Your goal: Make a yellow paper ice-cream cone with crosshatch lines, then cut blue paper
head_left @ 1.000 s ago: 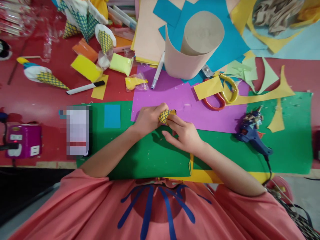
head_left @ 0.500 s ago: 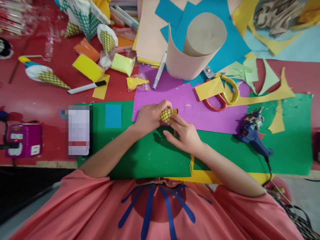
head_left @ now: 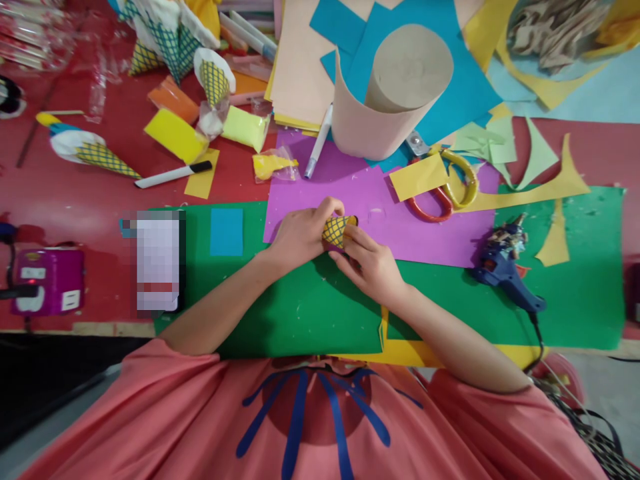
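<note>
Between my two hands is a small yellow paper cone (head_left: 336, 231) with a dark criss-cross pattern, held just above a purple sheet (head_left: 430, 241) and a green sheet (head_left: 300, 327). My left hand (head_left: 303, 233) grips its left side, the fingers curled around it and partly hidden. On the cone's right edge, my right hand (head_left: 373, 263) has its fingertips closed, with the thumb underneath. The wider end faces right and shows a dark opening. Beyond the hands lie scissors (head_left: 434, 200) with a red and a yellow handle, partly under a yellow paper strip (head_left: 419, 177).
A blue glue gun (head_left: 510, 277) lies on the right, its cord running off the front edge. Behind the hands stands a curled pale paper roll (head_left: 385, 127). Markers, clay packets (head_left: 176, 135), a finished cone (head_left: 93, 152) and a phone (head_left: 158, 267) are on the left.
The cone has shifted slightly right and turned a little in my fingers. My right thumb has moved up against its lower side.
</note>
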The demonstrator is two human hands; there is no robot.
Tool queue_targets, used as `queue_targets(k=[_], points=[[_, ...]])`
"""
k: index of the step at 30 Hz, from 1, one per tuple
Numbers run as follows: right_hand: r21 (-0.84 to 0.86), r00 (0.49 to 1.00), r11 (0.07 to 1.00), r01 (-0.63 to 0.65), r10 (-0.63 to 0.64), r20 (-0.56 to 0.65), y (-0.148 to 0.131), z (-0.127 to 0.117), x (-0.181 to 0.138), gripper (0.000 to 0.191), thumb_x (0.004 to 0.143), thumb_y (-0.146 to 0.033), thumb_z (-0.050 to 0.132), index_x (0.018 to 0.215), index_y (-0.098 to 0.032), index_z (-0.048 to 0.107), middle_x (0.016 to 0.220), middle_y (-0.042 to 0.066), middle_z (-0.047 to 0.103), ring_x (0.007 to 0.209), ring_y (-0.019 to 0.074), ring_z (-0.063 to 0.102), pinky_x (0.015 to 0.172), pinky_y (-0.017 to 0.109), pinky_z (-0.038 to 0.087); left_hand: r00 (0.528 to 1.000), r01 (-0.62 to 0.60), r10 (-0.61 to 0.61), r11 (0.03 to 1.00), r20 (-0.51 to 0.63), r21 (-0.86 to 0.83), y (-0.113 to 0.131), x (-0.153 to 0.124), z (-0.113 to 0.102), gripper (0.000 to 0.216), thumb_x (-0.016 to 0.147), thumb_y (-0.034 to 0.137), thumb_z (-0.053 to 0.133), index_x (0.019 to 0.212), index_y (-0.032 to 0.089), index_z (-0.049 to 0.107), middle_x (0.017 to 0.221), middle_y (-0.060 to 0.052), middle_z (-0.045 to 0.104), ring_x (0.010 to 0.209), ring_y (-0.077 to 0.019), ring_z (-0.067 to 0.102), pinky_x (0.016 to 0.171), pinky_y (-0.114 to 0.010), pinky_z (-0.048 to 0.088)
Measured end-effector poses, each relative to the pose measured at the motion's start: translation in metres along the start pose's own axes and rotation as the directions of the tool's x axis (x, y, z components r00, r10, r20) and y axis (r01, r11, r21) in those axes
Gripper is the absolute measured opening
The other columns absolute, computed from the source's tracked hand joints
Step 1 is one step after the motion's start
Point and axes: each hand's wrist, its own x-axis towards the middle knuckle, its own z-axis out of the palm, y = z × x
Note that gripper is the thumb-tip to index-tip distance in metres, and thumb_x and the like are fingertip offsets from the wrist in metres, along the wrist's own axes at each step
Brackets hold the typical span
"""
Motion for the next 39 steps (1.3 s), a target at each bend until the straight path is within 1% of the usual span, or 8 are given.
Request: queue_targets(k=[3,6,10,13,16,27,34,39], points=[[0.128,0.997,0.989,-0.07,0.073,-0.026,0.006,-0.004,0.003,0.018,0.091,-0.021,0.047,0.082,-0.016,0.062,0.108,0.011,0.065,0.096,0.0183,0.065,0.077,0.029,0.055,0.999,-0.043,0.04,0.994,-0.033,-0.096,-0.003,-0.001,0.002,0.045,0.076,0.032,0.063,0.117,0.024,0.048,0.102,-0.001,0.069,0.084,-0.0197,0.068,0.063,-0.025,0.048],[0.298,0.967,0.931,-0.21,0.243,-0.076,0.011,-0.013,0.009,0.034,0.09,-0.024,0.05,0.057,-0.018,0.051,0.074,0.004,0.061,0.08,0.0143,0.064,0.069,0.026,0.052,0.98,-0.174,0.146,0.958,-0.135,-0.227,-0.01,0.001,0.004,0.056,0.08,0.039,0.064,0.13,0.024,0.046,0.122,-0.003,0.064,0.103,-0.0185,0.065,0.081,-0.025,0.051],[0.58,0.87,0.72,-0.382,0.492,-0.038,0.016,-0.021,0.015,0.031,0.089,-0.029,0.052,0.06,-0.018,0.053,0.06,-0.003,0.049,0.044,0.0052,0.049,0.042,0.021,0.039,0.929,-0.288,0.177,0.897,-0.325,-0.336,-0.016,0.004,0.005,0.039,0.082,0.034,0.063,0.119,0.021,0.06,0.114,-0.002,0.069,0.1,-0.0134,0.066,0.088,-0.021,0.051],[0.71,0.845,0.584,-0.394,0.533,0.03,0.017,-0.021,0.015,0.027,0.088,-0.031,0.054,0.064,-0.018,0.055,0.064,-0.004,0.054,0.037,0.0028,0.045,0.036,0.02,0.034,0.912,-0.297,0.139,0.873,-0.385,-0.388,-0.016,0.005,0.006,0.03,0.08,0.03,0.066,0.109,0.022,0.067,0.106,-0.001,0.072,0.093,-0.0129,0.069,0.085,-0.021,0.053],[0.745,0.842,0.545,-0.385,0.537,0.042,0.017,-0.021,0.015,0.03,0.087,-0.031,0.056,0.06,-0.017,0.053,0.064,-0.004,0.054,0.037,0.0022,0.046,0.035,0.019,0.033,0.909,-0.289,0.102,0.852,-0.404,-0.436,-0.013,0.005,0.006,0.029,0.078,0.028,0.069,0.107,0.024,0.069,0.103,0.0,0.073,0.091,-0.0129,0.07,0.084,-0.021,0.055],[0.73,0.835,0.562,-0.389,0.55,0.022,0.022,-0.023,0.014,0.033,0.087,-0.034,0.055,0.058,-0.018,0.054,0.055,-0.005,0.051,0.038,0.0037,0.047,0.036,0.02,0.033,0.934,-0.139,-0.164,0.649,-0.316,-0.748,-0.009,0.004,0.005,0.018,0.078,0.03,0.069,0.094,0.023,0.073,0.089,0.001,0.075,0.072,-0.0109,0.071,0.064,-0.017,0.058],[0.542,0.894,0.771,-0.334,0.441,-0.077,0.02,-0.027,0.013,0.038,0.09,-0.029,0.051,0.053,-0.018,0.055,0.059,-0.001,0.051,0.055,0.0082,0.051,0.053,0.024,0.045,0.975,0.0,-0.191,0.495,-0.109,-0.869,-0.008,0.004,0.004,0.037,0.073,0.037,0.072,0.105,0.019,0.069,0.092,-0.004,0.075,0.074,-0.0147,0.072,0.07,-0.024,0.06],[0.484,0.924,0.823,-0.297,0.376,-0.072,0.018,-0.028,0.012,0.039,0.088,-0.029,0.053,0.051,-0.019,0.055,0.069,0.003,0.054,0.069,0.0131,0.055,0.056,0.027,0.047,0.977,-0.008,-0.169,0.574,-0.128,-0.819,-0.01,0.006,0.007,0.033,0.076,0.04,0.069,0.099,0.016,0.07,0.088,-0.005,0.074,0.073,-0.0148,0.071,0.069,-0.026,0.06]])
